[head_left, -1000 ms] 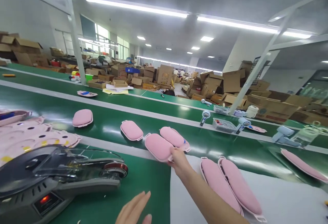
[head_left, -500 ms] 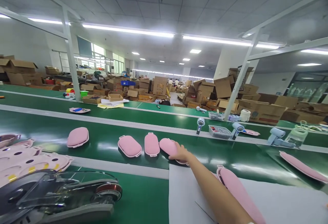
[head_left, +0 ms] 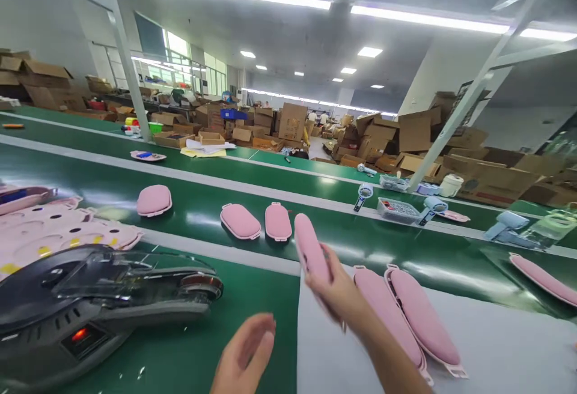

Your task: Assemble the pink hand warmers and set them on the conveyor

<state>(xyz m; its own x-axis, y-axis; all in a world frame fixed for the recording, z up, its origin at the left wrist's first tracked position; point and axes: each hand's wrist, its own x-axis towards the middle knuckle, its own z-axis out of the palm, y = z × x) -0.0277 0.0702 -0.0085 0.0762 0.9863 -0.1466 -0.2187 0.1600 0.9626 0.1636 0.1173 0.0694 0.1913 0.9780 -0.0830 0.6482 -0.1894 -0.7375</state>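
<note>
My right hand (head_left: 336, 286) grips a pink oval padded piece (head_left: 310, 244), raised and tilted on edge above the near side of the belt. My left hand (head_left: 247, 352) is at the bottom middle over the green surface, fingers curved and apart from the thumb, holding nothing. Two long pink padded pieces, one (head_left: 383, 304) beside the other (head_left: 424, 313), lie on the white sheet (head_left: 324, 358) by my right forearm. On the belt (head_left: 198, 220) sit more pink pieces: one (head_left: 278, 221), another (head_left: 240, 221) and a third (head_left: 154, 200) farther left.
A dark machine with a clear cover (head_left: 112, 298) and a lit red switch stands at lower left, with pink moulded parts (head_left: 58, 226) behind it. Across the belt are a light-blue handheld device (head_left: 363, 196) and a clear box of small parts (head_left: 397, 209). A slanted white post (head_left: 469, 112) rises at right.
My right hand has lifted a pink piece off the belt and brought it nearer, turning it on edge. My left hand has come into view at the bottom. The view has tilted downward.
</note>
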